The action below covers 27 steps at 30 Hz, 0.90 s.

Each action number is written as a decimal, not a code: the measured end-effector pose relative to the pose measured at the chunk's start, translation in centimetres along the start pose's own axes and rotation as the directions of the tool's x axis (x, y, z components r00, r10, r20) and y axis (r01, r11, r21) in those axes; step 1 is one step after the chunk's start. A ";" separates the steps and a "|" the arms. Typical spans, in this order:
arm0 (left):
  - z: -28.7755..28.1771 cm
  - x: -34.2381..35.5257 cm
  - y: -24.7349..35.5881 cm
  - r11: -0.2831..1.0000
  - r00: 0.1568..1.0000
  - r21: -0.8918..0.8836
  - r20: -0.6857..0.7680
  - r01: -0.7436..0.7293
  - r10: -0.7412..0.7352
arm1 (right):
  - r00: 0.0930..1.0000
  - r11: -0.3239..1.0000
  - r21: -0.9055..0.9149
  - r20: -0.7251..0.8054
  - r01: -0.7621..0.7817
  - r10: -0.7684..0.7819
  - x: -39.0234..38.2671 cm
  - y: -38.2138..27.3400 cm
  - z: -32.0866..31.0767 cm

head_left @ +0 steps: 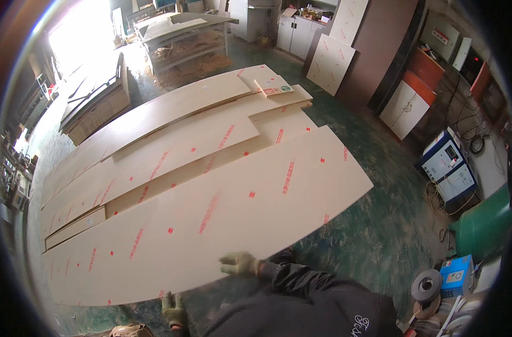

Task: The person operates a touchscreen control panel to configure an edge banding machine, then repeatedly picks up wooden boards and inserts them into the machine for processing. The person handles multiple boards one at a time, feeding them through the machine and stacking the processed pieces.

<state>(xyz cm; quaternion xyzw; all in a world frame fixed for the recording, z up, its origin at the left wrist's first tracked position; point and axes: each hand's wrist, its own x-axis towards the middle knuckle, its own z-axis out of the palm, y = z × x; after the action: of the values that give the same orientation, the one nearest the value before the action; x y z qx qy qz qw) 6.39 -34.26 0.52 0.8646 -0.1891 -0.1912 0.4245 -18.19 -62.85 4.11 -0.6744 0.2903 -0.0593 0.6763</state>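
Observation:
A large pale panel (250, 213) with red printed marks lies nearest me, its long near edge running past both hands. My right hand (240, 263), in a greenish work glove, rests on the panel close to that edge, fingers stretched out to the left. Lower and further left, my left hand (175, 310) is at the same edge in a matching glove, fingers apart and pointing away from me. Whether a thumb goes under the panel is hidden. Behind it, more pale panels (183, 151) overlap in a staggered stack. On the far end sits a small printed piece (274, 90).
Dark framed pieces (98, 92) are stacked at the far left, near a worktable (183, 31). Panels lean on the right wall (330, 64). At right stand a blue-and-white machine (450, 165), a green tank (483, 222) and a blue box (457, 275), with cables on the green floor.

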 end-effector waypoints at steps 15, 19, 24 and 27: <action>47.5 14.6 34.5 0.704 0.775 0.325 0.283 -0.631 0.565 | 0.550 0.979 -0.173 -0.830 -0.105 -0.087 16.6 0.7 -62.7; 49.5 14.7 35.5 0.550 0.775 0.551 0.366 -0.627 0.516 | 0.491 0.933 -0.256 -0.865 -0.251 -0.105 22.3 -0.6 -72.2; 49.5 14.8 35.0 0.531 0.759 0.548 0.391 -0.646 0.520 | 0.340 0.806 -0.271 -0.936 -0.527 -0.092 30.2 -2.6 -78.5; 49.7 15.0 34.8 0.520 0.746 0.541 0.398 -0.661 0.534 | 0.240 0.699 -0.233 -0.967 -0.676 -0.090 34.1 -3.3 -79.7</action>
<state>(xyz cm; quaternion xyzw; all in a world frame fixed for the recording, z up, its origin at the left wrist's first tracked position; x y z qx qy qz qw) -10.88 -94.27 -2.12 0.8150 -0.5669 -0.0325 0.1157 -26.70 -149.19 2.74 -0.6110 0.7586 -0.2004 0.1050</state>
